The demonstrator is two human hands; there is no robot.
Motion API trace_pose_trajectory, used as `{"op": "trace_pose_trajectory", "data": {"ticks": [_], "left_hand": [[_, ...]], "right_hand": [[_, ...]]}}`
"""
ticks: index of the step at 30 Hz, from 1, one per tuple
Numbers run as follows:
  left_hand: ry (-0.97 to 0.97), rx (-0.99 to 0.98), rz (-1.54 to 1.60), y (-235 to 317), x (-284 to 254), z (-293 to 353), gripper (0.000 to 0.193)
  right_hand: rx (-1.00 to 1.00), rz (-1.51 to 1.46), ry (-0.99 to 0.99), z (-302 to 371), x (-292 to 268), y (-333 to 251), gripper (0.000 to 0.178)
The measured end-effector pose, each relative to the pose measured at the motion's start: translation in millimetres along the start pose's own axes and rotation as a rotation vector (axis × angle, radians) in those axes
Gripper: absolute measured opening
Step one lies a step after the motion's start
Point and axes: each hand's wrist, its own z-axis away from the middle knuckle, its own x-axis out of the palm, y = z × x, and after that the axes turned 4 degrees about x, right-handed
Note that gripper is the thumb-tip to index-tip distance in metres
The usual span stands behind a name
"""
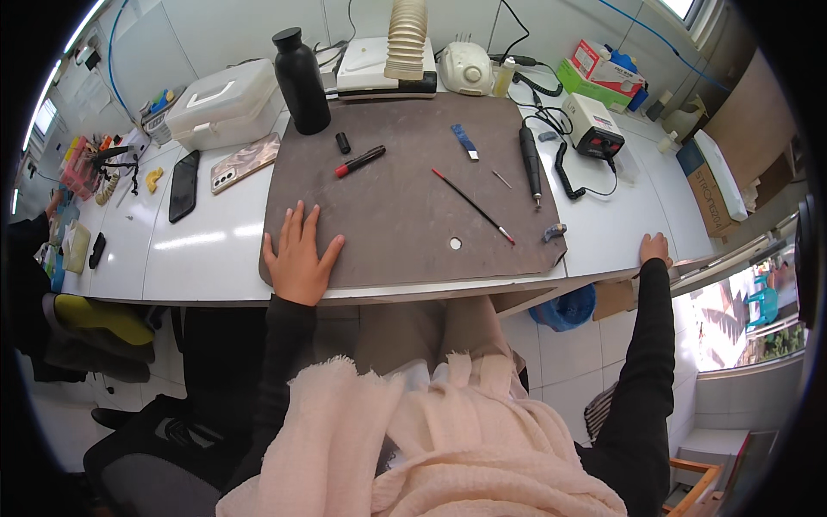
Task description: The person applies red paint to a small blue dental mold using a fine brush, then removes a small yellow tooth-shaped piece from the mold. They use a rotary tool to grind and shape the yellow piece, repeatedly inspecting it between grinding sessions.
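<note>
My left hand (301, 254) lies flat with fingers spread on the front left part of the brown mat (388, 215). At the table's front edge, right of the mat, my right hand (655, 248) rests with its fingers curled; no object shows in it. A red-and-black marker (360, 161) and its black cap (343, 142) lie apart on the mat. Farther right are a thin brush (474, 207), a blue strip with a pale end (465, 142), a thin metal bit (501, 179), a round white piece (456, 244) and a small grey-blue piece (554, 232).
A black handpiece (531, 164) is corded to a white control box (593, 125). Behind the mat stand a black bottle (301, 82), a white machine under a ribbed hose (407, 43) and a clear case (222, 103). Two phones lie left. Another person's sleeve (30, 233) shows far left.
</note>
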Motion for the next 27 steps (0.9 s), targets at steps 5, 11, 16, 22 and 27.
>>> {"op": "trace_pose_trajectory", "data": {"ticks": [5,11,16,22,27], "left_hand": [[-0.020,-0.007,-0.060,3.5,-0.4,4.7,0.045],[-0.087,-0.023,-0.155,7.2,-6.6,1.0,0.041],[-0.148,-0.048,-0.204,13.7,-9.6,-0.4,0.041],[-0.147,-0.063,-0.185,23.0,-7.8,-8.8,0.041],[-0.147,-0.119,-0.070,28.1,-12.8,-16.0,0.041]], "right_hand": [[-0.797,-0.300,0.332,-14.4,9.6,-30.6,0.057],[-0.629,-0.199,0.186,35.1,8.3,-76.4,0.066],[-0.629,-0.134,0.138,40.0,4.4,-78.0,0.065],[-0.664,-0.151,0.164,36.4,2.6,-77.5,0.063],[-0.657,-0.184,0.135,40.5,-3.4,-81.2,0.060]]}}
